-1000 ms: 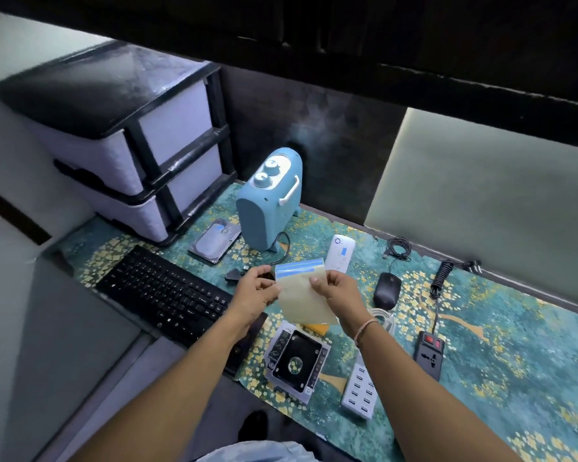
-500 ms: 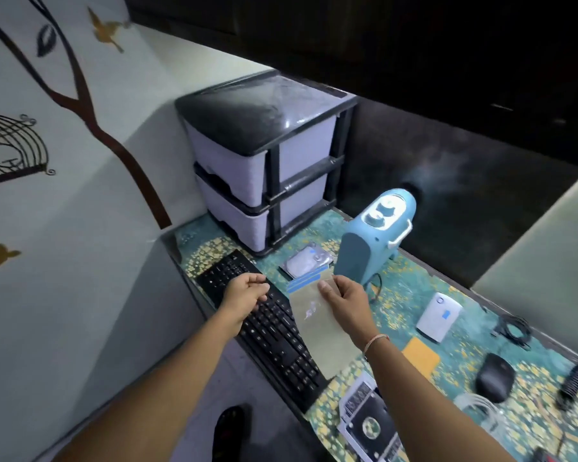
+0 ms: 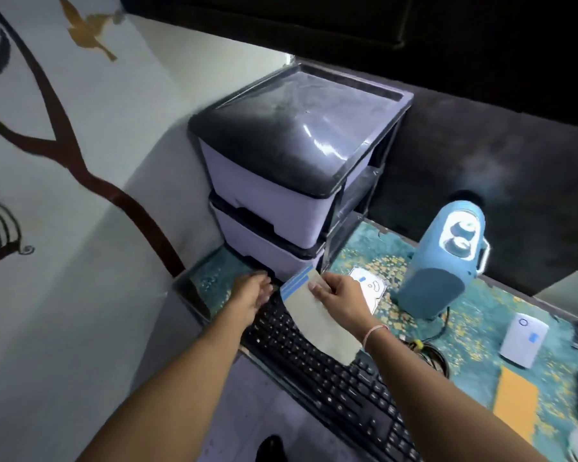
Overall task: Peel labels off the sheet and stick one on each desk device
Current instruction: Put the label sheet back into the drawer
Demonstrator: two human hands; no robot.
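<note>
The right hand (image 3: 339, 296) pinches the label sheet (image 3: 317, 323) over the black keyboard (image 3: 334, 385). The left hand (image 3: 252, 293) reaches to the keyboard's far end, near the drawers (image 3: 281, 208). A blue heater (image 3: 444, 261) stands beside them.

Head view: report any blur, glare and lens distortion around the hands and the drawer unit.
Head view: the left hand is smeared by motion blur at the keyboard's far end; the right hand, pinching the label sheet, is sharper; a bright glare streak crosses the drawer unit's glossy black top; wide-angle distortion bows its edges and the wall; the background above is nearly black.
</note>
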